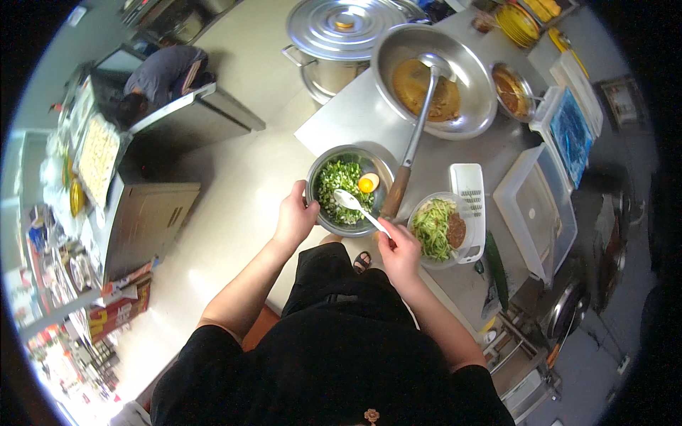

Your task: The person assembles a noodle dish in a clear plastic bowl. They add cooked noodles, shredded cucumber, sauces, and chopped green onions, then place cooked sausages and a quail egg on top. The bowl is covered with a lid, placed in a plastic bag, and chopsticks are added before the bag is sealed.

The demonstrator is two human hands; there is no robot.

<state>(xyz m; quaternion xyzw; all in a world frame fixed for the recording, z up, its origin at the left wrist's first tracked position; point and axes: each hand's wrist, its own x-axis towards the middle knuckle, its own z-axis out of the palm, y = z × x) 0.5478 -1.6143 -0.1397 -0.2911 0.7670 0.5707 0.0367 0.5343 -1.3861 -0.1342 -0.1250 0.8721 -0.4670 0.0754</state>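
Observation:
My left hand (296, 214) grips the rim of a steel bowl (384, 166) from its left side. Chopped green onions (337, 175) fill much of that bowl. Among them, toward its right side, lies half an eggshell (373, 181) with an orange yolk (365, 185). A white plastic spoon (349, 200) is held in my right hand (399, 246), its tip over the green onions. Just right of that hand stands a clear plastic bowl (424, 261) with shredded cucumber (434, 223) and a brown sauce or paste (456, 230).
A large steel basin (482, 101) holds brown liquid and a ladle (424, 112), whose wooden handle reaches beside my bowl. On the steel table (341, 114) are a white grater (477, 181), a cucumber (496, 266) and a plastic tub (533, 213). A person (165, 74) crouches by an open steel door (197, 120).

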